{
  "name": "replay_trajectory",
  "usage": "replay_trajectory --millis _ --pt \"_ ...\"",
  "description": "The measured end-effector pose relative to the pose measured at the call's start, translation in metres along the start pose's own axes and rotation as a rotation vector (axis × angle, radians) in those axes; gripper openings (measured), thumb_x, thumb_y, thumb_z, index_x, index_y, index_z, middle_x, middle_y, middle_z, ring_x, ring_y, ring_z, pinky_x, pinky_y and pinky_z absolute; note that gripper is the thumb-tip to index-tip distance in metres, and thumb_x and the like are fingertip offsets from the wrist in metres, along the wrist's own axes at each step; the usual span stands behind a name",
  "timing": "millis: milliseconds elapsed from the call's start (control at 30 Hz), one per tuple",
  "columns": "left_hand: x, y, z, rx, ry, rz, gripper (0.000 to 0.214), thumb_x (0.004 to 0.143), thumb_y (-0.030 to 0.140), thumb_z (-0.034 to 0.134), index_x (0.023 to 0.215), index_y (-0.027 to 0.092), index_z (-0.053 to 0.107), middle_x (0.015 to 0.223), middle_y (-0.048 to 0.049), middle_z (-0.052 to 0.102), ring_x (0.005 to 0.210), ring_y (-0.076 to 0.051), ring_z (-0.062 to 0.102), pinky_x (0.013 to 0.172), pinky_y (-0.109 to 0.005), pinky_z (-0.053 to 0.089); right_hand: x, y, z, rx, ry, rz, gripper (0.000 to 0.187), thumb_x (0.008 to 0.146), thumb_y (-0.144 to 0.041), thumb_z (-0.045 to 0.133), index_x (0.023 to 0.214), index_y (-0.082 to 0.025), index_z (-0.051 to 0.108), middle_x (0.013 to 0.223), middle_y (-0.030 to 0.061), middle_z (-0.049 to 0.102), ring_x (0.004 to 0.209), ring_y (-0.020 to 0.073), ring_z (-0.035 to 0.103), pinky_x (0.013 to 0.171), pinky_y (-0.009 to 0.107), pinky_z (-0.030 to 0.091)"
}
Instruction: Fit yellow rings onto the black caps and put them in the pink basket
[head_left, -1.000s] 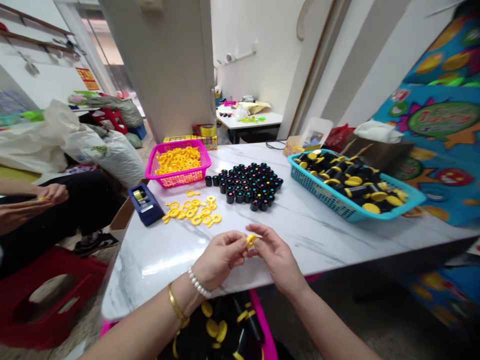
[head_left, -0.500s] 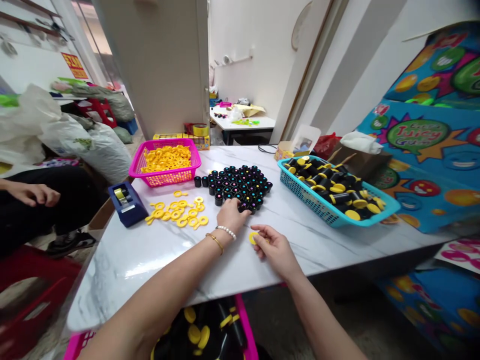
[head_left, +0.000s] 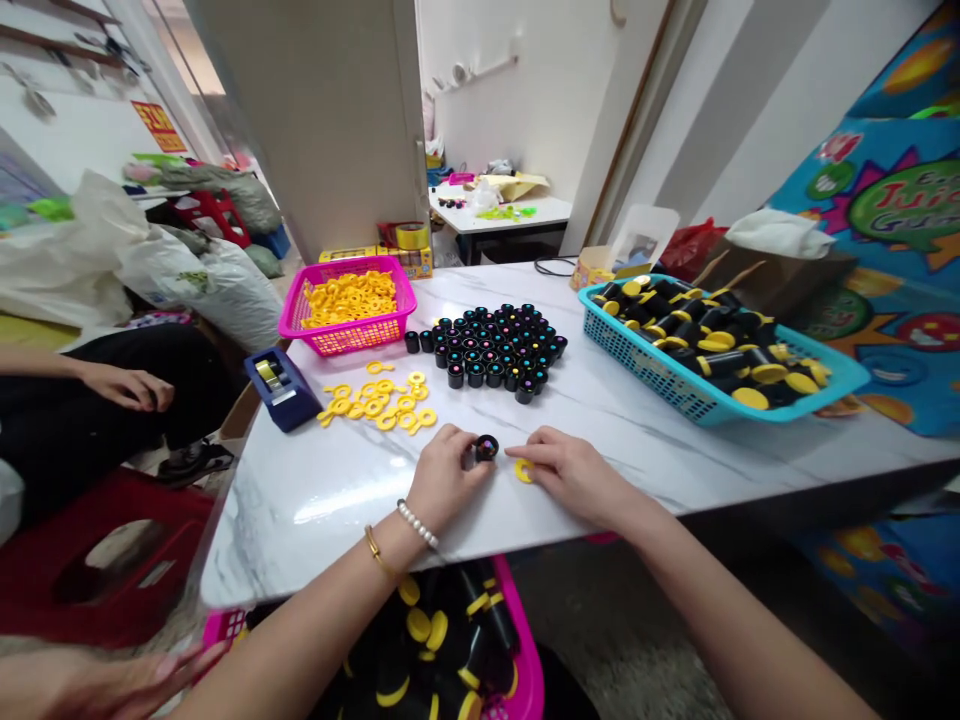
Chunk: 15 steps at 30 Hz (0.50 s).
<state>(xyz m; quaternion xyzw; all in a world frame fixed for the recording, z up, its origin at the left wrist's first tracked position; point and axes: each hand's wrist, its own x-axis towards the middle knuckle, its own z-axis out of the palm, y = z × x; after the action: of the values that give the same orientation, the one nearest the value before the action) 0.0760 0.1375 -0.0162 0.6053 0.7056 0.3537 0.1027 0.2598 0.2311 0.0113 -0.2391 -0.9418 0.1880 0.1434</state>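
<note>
My left hand (head_left: 444, 475) pinches a small black cap (head_left: 486, 447) that stands on the white marble table (head_left: 600, 430). Just to its right, my right hand (head_left: 571, 470) rests on the table with its fingertips holding a yellow ring (head_left: 523, 470) flat against the surface. A cluster of black caps (head_left: 495, 350) stands further back in the middle. Loose yellow rings (head_left: 379, 400) lie to the left of them.
A pink basket (head_left: 346, 305) of yellow rings sits at the back left, a blue tape dispenser (head_left: 281, 385) beside it. A teal basket (head_left: 720, 350) of black-and-yellow pieces is at the right. Another pink bin (head_left: 465, 650) lies below the table edge. A seated person's hand (head_left: 124, 385) is at left.
My left hand reached out to the black caps, took one and brought it back toward me. My right hand lowered the yellow ring onto the table.
</note>
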Motion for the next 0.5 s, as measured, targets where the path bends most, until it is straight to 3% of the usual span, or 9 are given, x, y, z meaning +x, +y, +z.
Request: replay_trajectory --millis 100,233,367,500 --pt "0.001 0.0 0.002 -0.027 0.007 -0.008 0.021 0.073 0.025 0.067 0.093 0.018 0.064 0.081 -0.0004 0.053 0.071 -0.013 0.051 0.068 -0.026 0.042 -0.009 0.005 0.008 -0.063 0.16 0.049 0.044 0.085 -0.018 0.053 0.129 -0.023 0.053 0.1 0.0072 0.062 0.095 0.0237 0.056 0.086 0.038 0.045" --pt "0.003 -0.001 0.002 -0.085 0.002 -0.005 0.031 0.073 0.027 0.068 0.102 0.02 0.063 0.086 -0.001 0.054 0.072 -0.013 0.052 0.069 -0.026 0.043 -0.024 0.004 0.023 -0.051 0.353 0.118 0.044 0.085 -0.033 0.06 0.127 -0.019 0.054 0.112 0.0122 0.057 0.104 0.0282 0.052 0.091 0.044 0.043" --pt "0.002 -0.001 0.001 -0.112 -0.003 -0.003 0.026 0.073 0.026 0.067 0.098 0.019 0.064 0.086 -0.0005 0.054 0.068 -0.012 0.05 0.068 -0.026 0.043 -0.028 -0.012 0.038 -0.004 0.417 0.144 0.024 0.08 -0.029 0.064 0.102 -0.019 0.064 0.11 0.0119 0.058 0.107 0.0301 0.05 0.093 0.047 0.04" --pt "0.001 -0.002 0.0 -0.108 0.014 -0.001 0.022 0.07 0.021 0.067 0.092 0.018 0.062 0.085 -0.0008 0.054 0.07 -0.013 0.051 0.069 -0.026 0.043 -0.025 -0.026 0.039 0.269 0.393 0.155 0.009 0.085 -0.024 0.057 0.092 -0.021 0.062 0.095 0.0064 0.062 0.092 0.023 0.057 0.081 0.037 0.046"
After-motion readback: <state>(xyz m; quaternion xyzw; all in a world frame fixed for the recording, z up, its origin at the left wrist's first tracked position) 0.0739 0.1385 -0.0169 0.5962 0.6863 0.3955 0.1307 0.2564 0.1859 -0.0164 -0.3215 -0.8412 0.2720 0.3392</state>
